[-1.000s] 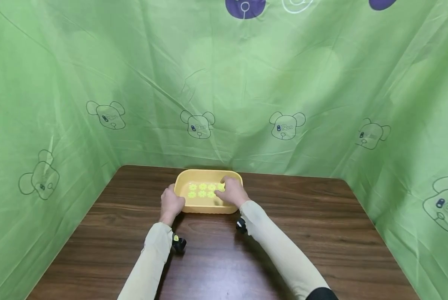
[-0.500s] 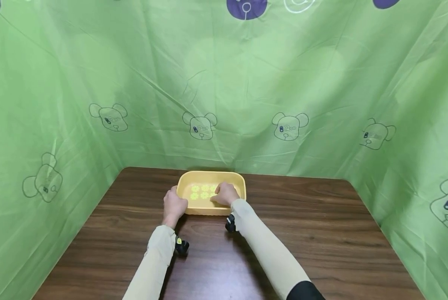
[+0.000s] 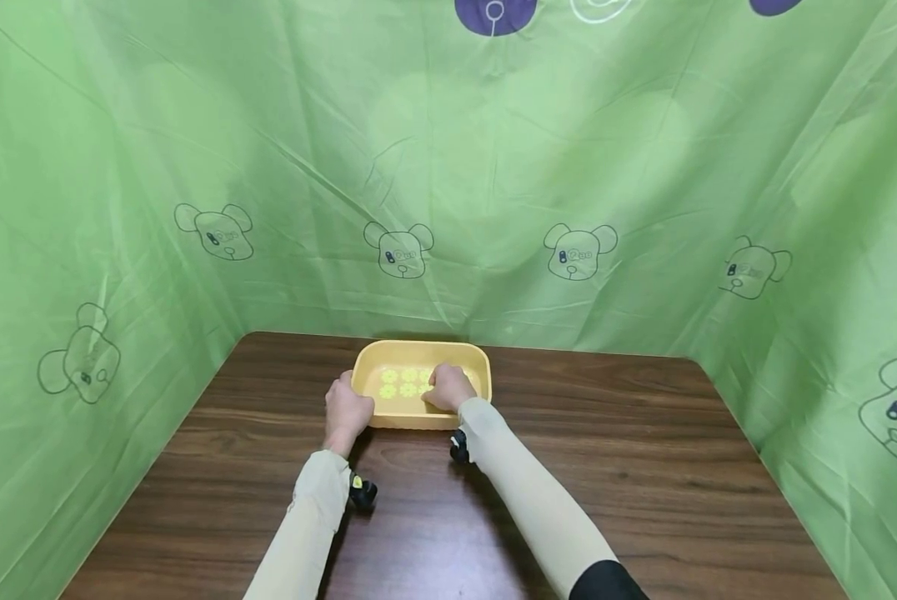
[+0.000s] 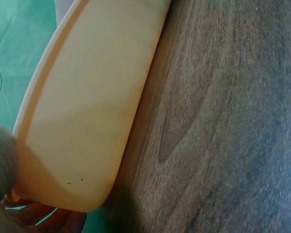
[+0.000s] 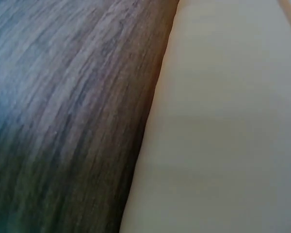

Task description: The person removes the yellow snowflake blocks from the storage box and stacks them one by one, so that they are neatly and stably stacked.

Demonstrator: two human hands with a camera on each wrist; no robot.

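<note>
A pale yellow rectangular tray [image 3: 396, 420] with raised walls stands near the far edge of the table. Bright yellow flower shapes [image 3: 390, 377] lie in rows on its floor; whether they are loose or fixed is too small to tell. My left hand [image 3: 347, 410] grips the tray's left end, thumb at the rim and fingers against the outer wall, as the left wrist view also shows. My right hand [image 3: 450, 388] reaches down inside the tray over the right-hand flowers, fingers bent downward. Its fingertips and anything under them are hidden. Only the tray's outer wall [image 5: 218, 121] and tabletop appear in the right wrist view.
The dark wood-grain table [image 3: 643, 467] spreads out in front and to both sides. Green fabric [image 3: 493, 167] with bear-head drawings hangs behind and at the sides, close to the table's far edge. Each wrist carries a small black camera [image 3: 362, 493].
My right hand has shifted left and lower within the tray, and its thumb and fingers have drawn closer together, covering more flowers. The left hand keeps its grip on the tray.
</note>
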